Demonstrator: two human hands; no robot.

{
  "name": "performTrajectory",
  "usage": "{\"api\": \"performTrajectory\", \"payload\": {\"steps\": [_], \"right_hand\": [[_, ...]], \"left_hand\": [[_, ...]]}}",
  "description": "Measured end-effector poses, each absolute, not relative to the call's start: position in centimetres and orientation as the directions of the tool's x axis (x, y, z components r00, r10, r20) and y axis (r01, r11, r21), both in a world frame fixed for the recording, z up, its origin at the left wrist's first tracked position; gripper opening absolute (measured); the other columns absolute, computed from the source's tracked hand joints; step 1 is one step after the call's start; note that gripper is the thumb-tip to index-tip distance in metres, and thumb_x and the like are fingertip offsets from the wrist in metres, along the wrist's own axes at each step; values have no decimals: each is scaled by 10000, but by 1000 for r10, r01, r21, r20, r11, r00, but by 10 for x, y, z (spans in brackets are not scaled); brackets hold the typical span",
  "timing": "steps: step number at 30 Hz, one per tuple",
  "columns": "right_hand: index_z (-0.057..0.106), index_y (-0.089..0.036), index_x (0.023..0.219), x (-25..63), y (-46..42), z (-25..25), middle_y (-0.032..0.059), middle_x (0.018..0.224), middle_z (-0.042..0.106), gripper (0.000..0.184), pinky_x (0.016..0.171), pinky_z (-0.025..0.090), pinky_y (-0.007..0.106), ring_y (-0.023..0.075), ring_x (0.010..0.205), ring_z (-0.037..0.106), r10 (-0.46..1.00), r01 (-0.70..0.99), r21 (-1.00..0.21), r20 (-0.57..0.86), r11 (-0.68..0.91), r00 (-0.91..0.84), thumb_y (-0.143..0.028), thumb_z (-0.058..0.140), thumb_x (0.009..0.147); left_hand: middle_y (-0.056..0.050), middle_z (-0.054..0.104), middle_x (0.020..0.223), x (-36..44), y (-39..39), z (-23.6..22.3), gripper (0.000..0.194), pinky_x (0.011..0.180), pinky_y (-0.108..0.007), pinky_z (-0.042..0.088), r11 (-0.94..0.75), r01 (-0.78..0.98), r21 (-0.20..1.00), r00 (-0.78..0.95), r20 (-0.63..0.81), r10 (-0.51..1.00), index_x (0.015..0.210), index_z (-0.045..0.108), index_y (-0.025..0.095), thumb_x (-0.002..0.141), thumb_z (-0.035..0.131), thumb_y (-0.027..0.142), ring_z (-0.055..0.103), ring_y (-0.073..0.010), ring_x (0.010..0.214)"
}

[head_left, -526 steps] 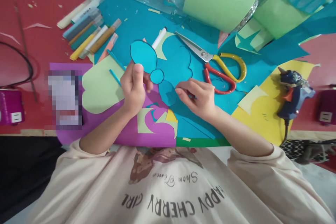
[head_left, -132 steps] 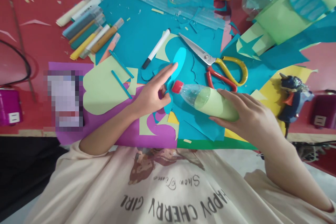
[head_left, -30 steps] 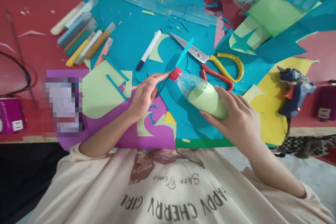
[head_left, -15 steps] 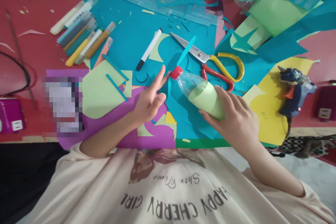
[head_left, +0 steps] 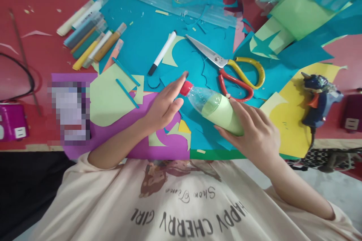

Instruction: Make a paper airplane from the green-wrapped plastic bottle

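Observation:
A clear plastic bottle (head_left: pixel 199 98) with a red cap (head_left: pixel 186 88) lies tilted in my right hand (head_left: pixel 256 131), its lower part wrapped in pale green paper (head_left: pixel 223 113). The fingers of that hand close around the wrapped base. Beside the cap, my left hand (head_left: pixel 165 107) has its fingers stretched out and holds nothing; the fingertips reach to the cap, and I cannot tell whether they touch it. Just beyond the bottle rest scissors (head_left: pixel 217 60) with one yellow and one red handle. A white marker (head_left: pixel 162 52) with a black cap lies farther off.
Several coloured markers (head_left: pixel 90 34) lie at the left. Pale green paper (head_left: pixel 110 99) with two blue strips sits near a blurred-out phone (head_left: pixel 69 113). A glue gun (head_left: pixel 316 99) rests on yellow paper at the right. Paper scraps and plastic film (head_left: pixel 169 3) cover the far side.
The blue strip seen across the cap half a second ago no longer shows. My left fingers have come together beside the cap, and the bottle has shifted slightly left and down.

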State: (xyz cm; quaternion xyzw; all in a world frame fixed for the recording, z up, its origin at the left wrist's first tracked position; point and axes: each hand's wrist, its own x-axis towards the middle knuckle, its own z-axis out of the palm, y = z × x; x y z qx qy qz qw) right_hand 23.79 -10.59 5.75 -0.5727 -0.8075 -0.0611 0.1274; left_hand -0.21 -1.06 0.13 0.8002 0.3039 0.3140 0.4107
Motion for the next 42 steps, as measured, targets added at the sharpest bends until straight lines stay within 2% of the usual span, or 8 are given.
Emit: {"api": "performTrajectory", "payload": {"steps": [2, 6, 15, 20, 23, 27, 33, 42], "right_hand": [[520, -95, 1281, 238, -107, 57, 169, 1033, 747, 555, 655, 604, 343, 272, 850, 724, 909, 941, -45, 276, 336, -311, -385, 692, 840], [538, -75, 1253, 239, -106, 58, 182, 1037, 746, 545, 661, 607, 348, 276, 841, 724, 902, 935, -34, 277, 353, -330, -387, 698, 836], [537, -85, 1252, 237, -105, 56, 176, 1029, 746, 529, 653, 605, 348, 275, 837, 722, 901, 932, -27, 269, 362, -342, -389, 686, 846], [551, -81, 1222, 239, -108, 56, 173, 989, 749, 512, 663, 600, 347, 278, 833, 724, 866, 900, -15, 280, 436, -415, -387, 698, 838], [554, -82, 1210, 241, -107, 57, 163, 979, 752, 485, 682, 597, 344, 271, 839, 723, 840, 869, -32, 275, 494, -467, -366, 695, 844], [553, -83, 1222, 246, -105, 58, 153, 990, 751, 461, 677, 591, 348, 264, 842, 721, 807, 818, -80, 246, 570, -537, -365, 653, 872], [523, -99, 1291, 248, -105, 57, 149, 1011, 751, 499, 696, 590, 358, 266, 868, 721, 795, 801, -83, 224, 592, -564, -367, 626, 884], [537, -76, 1253, 248, -104, 57, 151, 1008, 750, 474, 696, 578, 348, 264, 879, 719, 768, 777, -58, 214, 626, -603, -364, 631, 887]], "left_hand": [[-20, 289, 1612, -3, -13, -1, 564, 1203, -325, 320, -450, 204, 869, 628, 237, 742, 1555, 172, 290, 1019, 238, 456, 314, -201, 1476], [-13, 290, 1611, -4, -14, 1, 557, 1200, -344, 332, -383, 189, 904, 630, 187, 754, 1546, 208, 297, 1016, 259, 459, 321, -214, 1473], [-59, 501, 1486, 0, -16, 20, 596, 1161, -430, 393, -253, 289, 923, 566, 48, 823, 1448, 422, 214, 987, 272, 561, 455, -270, 1390], [-47, 509, 1481, 1, -11, 15, 635, 1168, -433, 398, -161, 149, 976, 585, 44, 810, 1358, 547, 233, 972, 222, 618, 439, -270, 1404], [29, 409, 1552, 4, -9, 7, 724, 1237, -447, 289, -92, 14, 996, 580, 67, 812, 1428, 458, 313, 924, 125, 712, 285, -261, 1486], [94, 262, 1614, 10, -12, 1, 762, 1269, -449, 196, -121, 7, 993, 543, 98, 834, 1493, 318, 368, 886, 66, 754, 148, -259, 1523], [61, 270, 1615, 17, -23, 1, 711, 1253, -478, 241, -215, 32, 976, 537, 164, 827, 1510, 272, 356, 923, 64, 698, 191, -255, 1516], [-1, 338, 1591, 20, -29, 5, 736, 1243, -439, 266, -132, 14, 991, 559, 102, 823, 1469, 368, 301, 914, 140, 727, 285, -238, 1489]]}}
